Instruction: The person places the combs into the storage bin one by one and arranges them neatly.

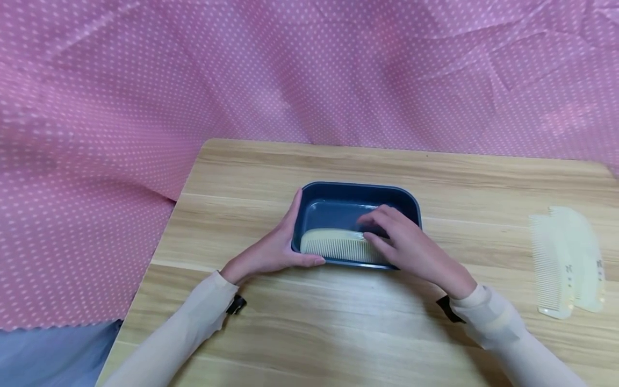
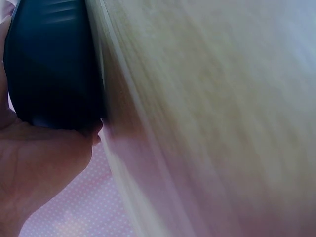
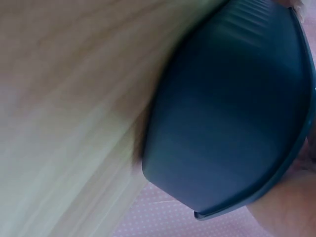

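Observation:
A dark blue rectangular container (image 1: 338, 191) stands on the wooden table. My left hand (image 1: 275, 250) grips its left end, fingers along the side wall and thumb along the near wall. In the left wrist view, the palm lies against the container's outer wall (image 2: 54, 64). Inside, along the near wall, is a cream comb (image 1: 333, 242), its teeth toward me. Over the container's right part, my right hand (image 1: 411, 242) reaches in. Its thumb tip is right at the comb's upper edge, and its bent, slightly blurred forefinger is apart from the thumb. The hand covers the comb's right end.
Two more cream combs, a nearer one (image 1: 553, 263) overlapping another (image 1: 587, 258), lie toward the table's right side. A pink dotted cloth (image 1: 309, 70) hangs behind the table (image 1: 290, 333) and down its left side.

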{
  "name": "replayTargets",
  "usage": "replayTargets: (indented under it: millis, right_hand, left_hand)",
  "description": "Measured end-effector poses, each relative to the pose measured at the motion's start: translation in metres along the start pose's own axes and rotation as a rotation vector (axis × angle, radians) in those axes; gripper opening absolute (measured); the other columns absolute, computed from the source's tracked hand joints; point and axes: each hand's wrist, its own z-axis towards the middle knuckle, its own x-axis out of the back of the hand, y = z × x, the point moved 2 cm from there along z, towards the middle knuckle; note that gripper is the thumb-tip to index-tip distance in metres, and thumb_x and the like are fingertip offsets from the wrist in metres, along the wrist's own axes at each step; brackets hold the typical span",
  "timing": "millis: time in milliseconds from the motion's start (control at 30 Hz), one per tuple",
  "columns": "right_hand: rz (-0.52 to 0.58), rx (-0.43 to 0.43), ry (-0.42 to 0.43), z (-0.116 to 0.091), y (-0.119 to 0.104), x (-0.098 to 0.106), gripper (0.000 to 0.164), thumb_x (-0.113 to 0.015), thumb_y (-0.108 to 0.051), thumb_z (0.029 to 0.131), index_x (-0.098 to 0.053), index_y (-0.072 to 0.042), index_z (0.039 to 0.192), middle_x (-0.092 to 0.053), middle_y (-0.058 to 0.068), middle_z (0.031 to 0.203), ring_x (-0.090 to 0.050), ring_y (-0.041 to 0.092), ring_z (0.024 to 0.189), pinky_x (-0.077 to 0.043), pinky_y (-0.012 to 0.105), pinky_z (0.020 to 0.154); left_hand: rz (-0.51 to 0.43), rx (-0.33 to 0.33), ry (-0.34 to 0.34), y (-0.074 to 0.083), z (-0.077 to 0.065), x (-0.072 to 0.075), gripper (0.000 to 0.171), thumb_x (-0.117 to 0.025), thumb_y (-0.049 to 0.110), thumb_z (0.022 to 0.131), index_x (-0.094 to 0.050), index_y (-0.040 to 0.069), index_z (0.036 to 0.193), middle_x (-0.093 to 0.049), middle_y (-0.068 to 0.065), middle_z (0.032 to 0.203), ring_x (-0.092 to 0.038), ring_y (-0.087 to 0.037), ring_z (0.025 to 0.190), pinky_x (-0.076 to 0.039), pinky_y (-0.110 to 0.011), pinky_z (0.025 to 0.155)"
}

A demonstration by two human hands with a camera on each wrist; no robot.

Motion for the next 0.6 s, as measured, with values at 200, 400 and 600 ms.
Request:
replayTargets:
  millis: [200, 400, 600]
  right_hand:
    - [0.079, 0.058, 0.118, -0.007, 0.002, 0.009, 0.024, -0.071, -0.004, 0.106, -0.072, -0.005, 0.129, -0.070, 0.008, 0.125, -0.065, 0.022, 0.110, -0.056, 0.045, 0.085]
    - [0.084, 0.047, 0.182, -0.015, 0.006, 0.019, 0.028, -0.071, 0.000, 0.105, -0.073, -0.007, 0.132, -0.071, 0.003, 0.120, -0.064, 0.015, 0.101, -0.053, 0.037, 0.078]
    - [0.074, 0.061, 0.248, -0.021, 0.006, 0.026, 0.031, -0.070, 0.004, 0.103, -0.072, -0.006, 0.131, -0.071, 0.007, 0.117, -0.062, 0.014, 0.101, -0.050, 0.030, 0.076]
  left_hand:
    - [0.005, 0.002, 0.006, -0.001, 0.000, -0.001, 0.144, -0.095, 0.037, 0.087, 0.024, 0.051, 0.166, 0.007, 0.013, 0.180, -0.009, -0.020, 0.164, -0.020, -0.063, 0.127]
    - [0.009, 0.004, 0.005, -0.001, 0.000, -0.001, 0.144, -0.095, 0.039, 0.087, 0.024, 0.051, 0.166, 0.008, 0.013, 0.180, -0.007, -0.019, 0.164, -0.019, -0.064, 0.127]
    - [0.015, -0.005, 0.005, 0.000, 0.000, 0.000, 0.144, -0.095, 0.039, 0.087, 0.024, 0.051, 0.166, 0.008, 0.013, 0.180, -0.007, -0.019, 0.165, -0.020, -0.064, 0.127]
